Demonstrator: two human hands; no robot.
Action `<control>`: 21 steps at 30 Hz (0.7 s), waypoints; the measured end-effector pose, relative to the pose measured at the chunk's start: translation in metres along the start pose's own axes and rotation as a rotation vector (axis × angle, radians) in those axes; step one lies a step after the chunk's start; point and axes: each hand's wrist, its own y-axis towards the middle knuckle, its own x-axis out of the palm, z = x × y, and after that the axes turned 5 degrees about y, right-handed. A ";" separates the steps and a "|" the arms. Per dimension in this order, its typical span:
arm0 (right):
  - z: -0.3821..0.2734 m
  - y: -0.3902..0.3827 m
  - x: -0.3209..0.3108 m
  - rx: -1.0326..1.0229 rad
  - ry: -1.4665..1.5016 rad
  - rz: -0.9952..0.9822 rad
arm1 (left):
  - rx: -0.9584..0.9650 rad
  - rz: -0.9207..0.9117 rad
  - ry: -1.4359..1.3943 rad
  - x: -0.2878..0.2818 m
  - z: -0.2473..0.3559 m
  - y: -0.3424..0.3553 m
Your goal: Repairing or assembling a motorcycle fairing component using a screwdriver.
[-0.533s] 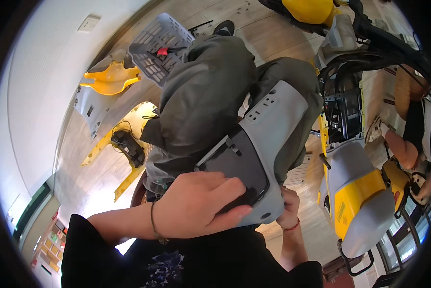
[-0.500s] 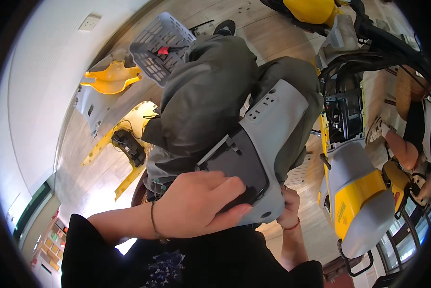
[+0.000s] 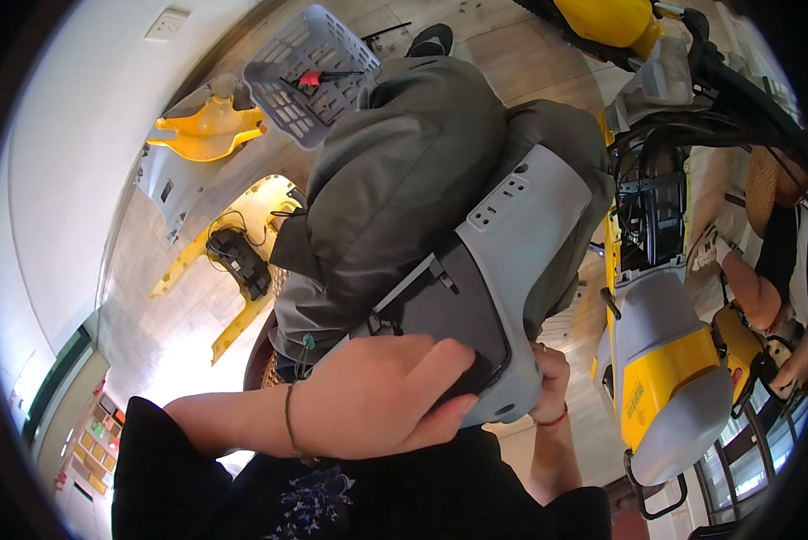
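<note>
A grey plastic scooter panel (image 3: 541, 209) lies slanted across my lap. Set into it is a dark flat cover (image 3: 449, 319), with a small raised clip near its upper edge. My left hand (image 3: 388, 391) is closed over the near end of the panel, fingers curled onto the dark cover and thumb along the grey rim. At the panel's near right edge, my right hand (image 3: 551, 376) grips the grey plastic; some of its fingers are hidden beneath. Slots and small holes show at the panel's far end.
On my right stands a partly stripped yellow and grey scooter (image 3: 665, 360) with exposed wiring. A person (image 3: 764, 288) sits beyond it. To my left, yellow panels (image 3: 210, 135) lie on the floor near a grey basket (image 3: 309, 67) and a black part with cables (image 3: 240, 261).
The panel and both hands sit slightly farther right in the picture, as the view has shifted a little. Both hands keep their hold on the panel.
</note>
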 end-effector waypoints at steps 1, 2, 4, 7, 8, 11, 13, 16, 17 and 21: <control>-0.003 0.002 0.003 0.003 -0.001 -0.003 | -0.002 0.002 -0.003 0.000 0.000 -0.001; -0.007 0.004 0.007 -0.003 -0.032 0.018 | 0.017 0.033 0.000 0.001 0.000 -0.002; -0.010 0.007 0.010 -0.005 -0.068 0.035 | 0.035 0.067 -0.002 0.001 0.001 -0.001; -0.009 -0.004 0.003 0.028 -0.074 -0.016 | 0.070 0.107 0.005 -0.001 0.008 0.001; -0.005 -0.010 0.003 0.034 -0.080 -0.016 | 0.072 0.109 -0.004 -0.001 0.008 0.001; 0.001 -0.015 0.007 0.045 0.040 0.036 | 0.101 0.120 -0.028 -0.001 0.005 0.004; 0.004 -0.017 0.007 0.022 0.046 0.058 | 0.121 0.133 0.002 0.001 0.003 0.004; 0.005 -0.014 0.007 0.029 0.037 0.018 | 0.112 0.147 0.031 -0.005 0.000 0.005; 0.006 -0.013 0.007 0.031 0.034 0.018 | 0.113 0.148 0.028 -0.005 -0.001 0.004; 0.001 -0.010 0.008 0.020 0.035 0.022 | 0.115 0.178 0.063 -0.007 -0.002 0.003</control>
